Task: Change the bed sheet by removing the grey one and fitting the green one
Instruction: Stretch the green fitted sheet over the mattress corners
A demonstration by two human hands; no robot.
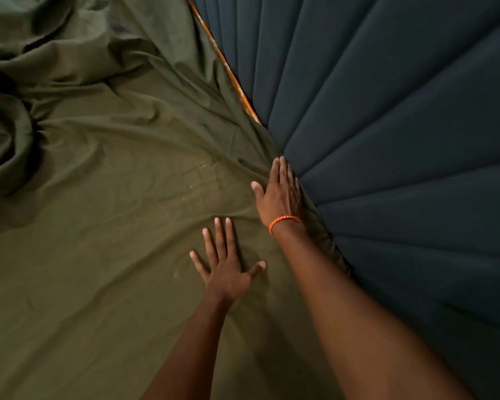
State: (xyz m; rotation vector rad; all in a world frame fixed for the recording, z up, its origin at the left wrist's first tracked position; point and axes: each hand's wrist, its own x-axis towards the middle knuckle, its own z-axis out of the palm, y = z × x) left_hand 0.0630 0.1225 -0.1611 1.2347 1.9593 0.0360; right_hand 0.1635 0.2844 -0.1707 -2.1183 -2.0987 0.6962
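— Both hands are flat and hold nothing: my left hand (227,269) presses spread fingers on the green sheet (122,212), and my right hand (280,194) pushes its edge down along the dark padded headboard (387,140).

— So how far along are you?

— Past the middle, I judge. No grey sheet shows anywhere (off already, I'd guess), and the green one covers the bed here. It lies wrinkled, though, and bunches in a heap at the far left.

— And what's left?

— Tucking this edge, pulling the heap out, smoothing the creases.
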